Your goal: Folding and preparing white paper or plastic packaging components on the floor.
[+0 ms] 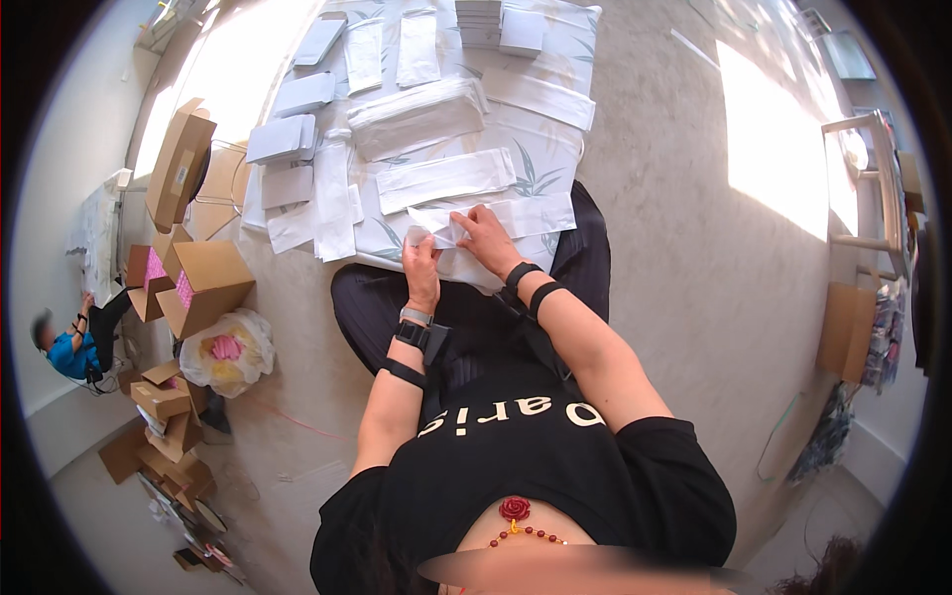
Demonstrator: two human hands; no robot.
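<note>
At the table's near edge, my left hand pinches the left end of a long, thin white sleeve, whose exact kind I cannot make out. My right hand is closed on the same sleeve a little further right, its fingertips bent down. Between the hands a pointed white flap stands up. Just beyond lies a flat stack of similar white sleeves, and behind it a thicker stack. Piles of white cards or small flat boxes sit at the table's left side.
The table has a white leaf-patterned cover. Open cardboard boxes and a clear plastic bag with pink contents stand on the floor at left. A person in blue sits far left. A wooden frame stands at right.
</note>
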